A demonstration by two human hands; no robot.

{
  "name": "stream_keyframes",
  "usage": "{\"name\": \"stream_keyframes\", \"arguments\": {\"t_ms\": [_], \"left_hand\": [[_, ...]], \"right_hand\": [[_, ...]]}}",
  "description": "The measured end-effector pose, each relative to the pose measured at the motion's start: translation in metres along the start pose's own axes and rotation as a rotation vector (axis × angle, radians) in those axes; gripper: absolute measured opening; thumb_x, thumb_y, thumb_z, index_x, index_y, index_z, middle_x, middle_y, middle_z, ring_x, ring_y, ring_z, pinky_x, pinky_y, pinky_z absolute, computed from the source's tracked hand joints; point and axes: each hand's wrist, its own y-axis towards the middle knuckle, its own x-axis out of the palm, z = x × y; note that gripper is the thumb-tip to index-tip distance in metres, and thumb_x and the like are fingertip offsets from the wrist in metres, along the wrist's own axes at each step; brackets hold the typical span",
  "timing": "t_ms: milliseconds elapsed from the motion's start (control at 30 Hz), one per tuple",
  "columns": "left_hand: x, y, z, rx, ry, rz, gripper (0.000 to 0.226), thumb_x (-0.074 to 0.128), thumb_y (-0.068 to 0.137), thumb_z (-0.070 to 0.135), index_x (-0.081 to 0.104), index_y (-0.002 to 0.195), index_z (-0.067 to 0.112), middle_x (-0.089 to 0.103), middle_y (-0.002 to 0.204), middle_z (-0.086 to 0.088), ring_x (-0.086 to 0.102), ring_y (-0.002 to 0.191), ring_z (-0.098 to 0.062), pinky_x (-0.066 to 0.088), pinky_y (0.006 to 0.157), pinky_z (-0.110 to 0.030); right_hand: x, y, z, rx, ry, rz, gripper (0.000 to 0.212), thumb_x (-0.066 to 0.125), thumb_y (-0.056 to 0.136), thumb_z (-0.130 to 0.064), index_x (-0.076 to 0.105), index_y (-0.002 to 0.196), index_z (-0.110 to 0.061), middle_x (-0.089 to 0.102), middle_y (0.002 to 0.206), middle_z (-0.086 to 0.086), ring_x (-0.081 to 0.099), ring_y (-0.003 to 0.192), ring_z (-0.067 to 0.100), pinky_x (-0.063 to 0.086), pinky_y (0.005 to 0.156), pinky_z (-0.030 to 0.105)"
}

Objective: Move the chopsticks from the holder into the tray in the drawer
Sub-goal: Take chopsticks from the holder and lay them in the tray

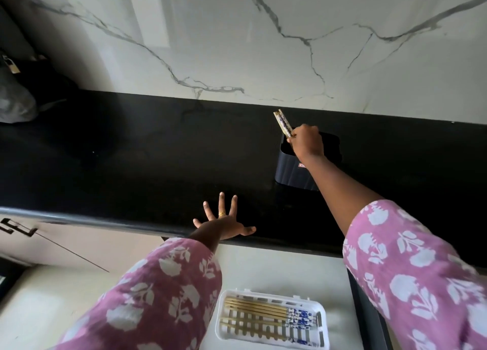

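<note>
Pinching chopsticks over the holder, right hand; left hand apart.

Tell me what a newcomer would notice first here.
The right hand grips chopsticks over the black holder at the back of the dark counter. The left hand lies spread on the counter's front edge; below, a white tray in the drawer holds other chopsticks.

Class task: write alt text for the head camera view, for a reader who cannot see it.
A person's right hand grips chopsticks over a black holder on a dark counter. The left hand rests with fingers spread on the counter's front edge. Below, a white tray in the open drawer holds other chopsticks lying side by side.
</note>
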Motion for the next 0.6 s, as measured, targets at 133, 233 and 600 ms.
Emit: {"name": "stream_keyframes", "arguments": {"t_ms": [133,233,600], "left_hand": [[0.000,0.000,-0.001,0.004,0.001,-0.008,0.101,0.050,0.077,0.074,-0.021,0.144,0.045,-0.036,0.151,0.012,-0.029,0.139,-0.039,0.001,0.107,-0.070],[-0.001,-0.001,-0.001,0.008,0.002,-0.008,0.100,0.049,0.078,0.073,-0.020,0.145,0.044,-0.035,0.152,0.011,-0.029,0.140,-0.040,0.000,0.107,-0.069],[0.003,-0.004,0.001,-0.002,-0.013,0.053,0.099,0.049,0.078,0.073,-0.017,0.146,0.044,-0.032,0.153,0.012,-0.026,0.142,-0.038,0.001,0.108,-0.068]], "right_hand": [[0.008,0.004,-0.008,0.062,-0.028,0.035,0.024,0.059,0.091,-0.012,0.064,0.110,0.001,0.064,0.108,0.024,0.063,0.098,0.042,0.052,0.072,0.041],[0.009,0.004,-0.010,0.087,-0.032,0.052,0.023,0.055,0.092,-0.011,0.065,0.110,-0.001,0.064,0.109,0.023,0.062,0.100,0.043,0.052,0.074,0.042],[-0.026,-0.007,-0.014,-0.033,0.064,0.150,0.019,0.055,0.089,-0.014,0.071,0.096,-0.005,0.070,0.095,0.021,0.062,0.093,0.038,0.050,0.068,0.036]]}}
